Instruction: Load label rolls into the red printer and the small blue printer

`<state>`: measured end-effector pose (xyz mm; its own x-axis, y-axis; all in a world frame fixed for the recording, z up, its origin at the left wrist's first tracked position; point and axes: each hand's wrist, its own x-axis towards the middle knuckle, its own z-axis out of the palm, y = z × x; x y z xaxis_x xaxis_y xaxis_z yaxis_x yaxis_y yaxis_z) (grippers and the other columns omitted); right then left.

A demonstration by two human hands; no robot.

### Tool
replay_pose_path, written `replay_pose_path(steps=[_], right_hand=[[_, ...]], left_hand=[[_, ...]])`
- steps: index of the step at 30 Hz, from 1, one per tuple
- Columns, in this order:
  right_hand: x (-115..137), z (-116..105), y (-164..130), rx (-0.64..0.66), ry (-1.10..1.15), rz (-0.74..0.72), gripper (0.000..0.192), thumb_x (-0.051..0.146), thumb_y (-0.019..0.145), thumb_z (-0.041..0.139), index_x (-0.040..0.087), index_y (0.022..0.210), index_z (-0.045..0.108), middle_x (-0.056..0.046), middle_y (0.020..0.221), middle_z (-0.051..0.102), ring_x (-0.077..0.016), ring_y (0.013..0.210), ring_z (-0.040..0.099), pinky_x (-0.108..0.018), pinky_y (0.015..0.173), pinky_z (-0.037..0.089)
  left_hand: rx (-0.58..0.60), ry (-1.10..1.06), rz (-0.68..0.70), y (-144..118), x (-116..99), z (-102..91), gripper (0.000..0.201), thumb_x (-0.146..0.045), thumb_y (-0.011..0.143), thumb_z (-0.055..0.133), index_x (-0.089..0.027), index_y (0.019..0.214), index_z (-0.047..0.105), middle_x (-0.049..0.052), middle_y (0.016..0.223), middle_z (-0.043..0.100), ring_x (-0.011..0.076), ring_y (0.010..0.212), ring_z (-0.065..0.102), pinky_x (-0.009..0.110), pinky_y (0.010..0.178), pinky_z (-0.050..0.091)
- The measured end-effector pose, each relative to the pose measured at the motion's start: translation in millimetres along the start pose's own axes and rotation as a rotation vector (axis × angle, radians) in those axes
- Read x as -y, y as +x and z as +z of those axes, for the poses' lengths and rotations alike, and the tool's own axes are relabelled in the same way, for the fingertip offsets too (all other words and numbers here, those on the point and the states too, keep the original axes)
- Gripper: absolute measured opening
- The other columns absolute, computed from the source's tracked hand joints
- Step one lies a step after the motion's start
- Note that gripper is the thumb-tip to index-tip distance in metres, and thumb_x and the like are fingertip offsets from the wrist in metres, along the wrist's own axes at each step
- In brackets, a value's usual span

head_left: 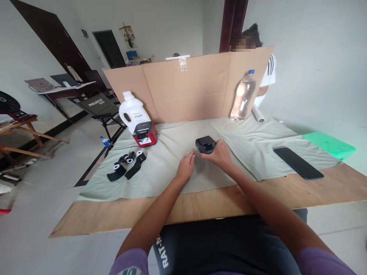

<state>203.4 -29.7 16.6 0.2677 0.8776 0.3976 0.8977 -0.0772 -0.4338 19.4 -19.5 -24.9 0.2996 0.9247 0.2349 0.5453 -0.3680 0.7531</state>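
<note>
My right hand (pixel 220 154) is closed on the near right side of a small black boxy device (pixel 205 144), thumb and fingers pinching its edge. The device has a rounded, glossy part on top, and its exact kind does not show. My left hand (pixel 186 165) rests on the pale green cloth (pixel 169 168), just left of the device and apart from it. Its fingers are stretched out and hold nothing. Farther left lie several small black strips partly unrolled from white cores (pixel 139 153).
A red and black box (pixel 147 134) stands before a white jug (pixel 134 109) at left. Behind is a cardboard panel (pixel 189 89), with a clear bottle (pixel 243 95) and white roll (pixel 258 114). A phone (pixel 298 163) and green sheet (pixel 329 145) lie right. A person (pixel 271 70) is beyond.
</note>
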Motion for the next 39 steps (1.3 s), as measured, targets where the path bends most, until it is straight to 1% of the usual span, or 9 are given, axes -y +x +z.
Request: replay_pose_path(steps=[2,4,8,15,20,26,30,33,39], right_hand=[[20.6,0.6,-23.3,-0.022,-0.026,-0.044,0.074,0.068,0.059,0.076,0.015,0.104,0.051,-0.018,0.102,0.062,-0.0379,0.103,0.059,-0.046,0.089,0.046],[29.2,2.5,-37.6,-0.061,-0.049,-0.041,0.074,0.069,0.06,0.075,0.015,0.104,0.05,-0.018,0.103,0.061,-0.0379,0.103,0.058,-0.046,0.089,0.045],[24.9,11.8,-45.5,-0.088,-0.063,-0.012,0.072,0.07,0.063,0.075,0.016,0.103,0.049,-0.017,0.1,0.062,-0.0369,0.1,0.059,-0.046,0.089,0.045],[15.8,21.8,-46.3,-0.039,-0.046,-0.037,0.075,0.072,0.064,0.075,0.016,0.107,0.049,-0.019,0.104,0.061,-0.0388,0.103,0.058,-0.047,0.088,0.044],[7.7,16.8,-47.1,0.039,-0.021,-0.027,0.076,0.067,0.066,0.077,0.015,0.115,0.052,-0.02,0.109,0.062,-0.0393,0.105,0.059,-0.046,0.087,0.044],[4.3,19.1,-44.2,0.116,0.01,-0.051,0.099,0.064,0.065,0.079,0.007,0.138,0.044,-0.025,0.117,0.061,-0.0436,0.114,0.056,-0.049,0.093,0.042],[6.8,19.7,-44.2,0.084,0.03,-0.031,0.102,0.062,0.063,0.08,0.007,0.14,0.044,-0.024,0.114,0.062,-0.0421,0.11,0.057,-0.048,0.093,0.042],[7.6,18.1,-44.7,0.068,0.025,-0.007,0.105,0.064,0.062,0.08,0.005,0.14,0.044,-0.024,0.114,0.061,-0.042,0.109,0.058,-0.048,0.093,0.043],[9.0,16.5,-45.0,0.127,0.006,0.023,0.112,0.064,0.065,0.079,0.004,0.148,0.035,-0.025,0.12,0.058,-0.041,0.114,0.055,-0.047,0.095,0.041]], left_hand=[[-0.048,-0.174,-0.013,5.6,5.1,-3.5,0.044,-0.033,0.099,0.044,-0.022,0.137,0.063,0.008,0.133,0.068,0.0252,0.118,0.066,0.047,0.11,0.046],[-0.086,-0.244,0.001,9.6,9.2,-5.3,0.039,-0.032,0.097,0.049,-0.021,0.129,0.069,0.007,0.128,0.071,0.0253,0.112,0.069,0.046,0.105,0.051],[-0.115,-0.186,0.038,13.8,11.9,-4.6,0.034,-0.03,0.095,0.053,-0.023,0.121,0.074,0.006,0.124,0.073,0.0241,0.114,0.069,0.043,0.107,0.05],[-0.098,-0.013,0.016,18.9,18.4,-2.0,0.028,-0.023,0.093,0.055,-0.026,0.109,0.078,0.004,0.123,0.074,0.0237,0.128,0.062,0.044,0.114,0.044],[-0.121,-0.112,0.007,17.0,23.6,-1.6,0.025,-0.025,0.089,0.063,-0.023,0.109,0.078,0.006,0.119,0.075,0.0238,0.122,0.066,0.043,0.111,0.049],[-0.094,-0.152,0.027,15.1,23.4,-3.8,0.027,-0.024,0.087,0.065,-0.023,0.111,0.077,0.005,0.122,0.073,0.0227,0.119,0.068,0.042,0.111,0.049],[-0.024,-0.105,0.125,16.0,23.4,-4.1,0.032,-0.023,0.091,0.06,-0.024,0.12,0.074,0.005,0.129,0.07,0.0219,0.123,0.065,0.042,0.113,0.046],[0.022,-0.042,0.152,17.3,23.7,-3.3,0.037,-0.022,0.093,0.057,-0.025,0.127,0.07,0.006,0.134,0.067,0.0225,0.129,0.061,0.044,0.116,0.042],[0.001,-0.023,0.127,15.2,25.1,1.1,0.042,-0.018,0.088,0.062,-0.024,0.129,0.069,0.008,0.142,0.06,0.0246,0.136,0.054,0.046,0.12,0.035]])
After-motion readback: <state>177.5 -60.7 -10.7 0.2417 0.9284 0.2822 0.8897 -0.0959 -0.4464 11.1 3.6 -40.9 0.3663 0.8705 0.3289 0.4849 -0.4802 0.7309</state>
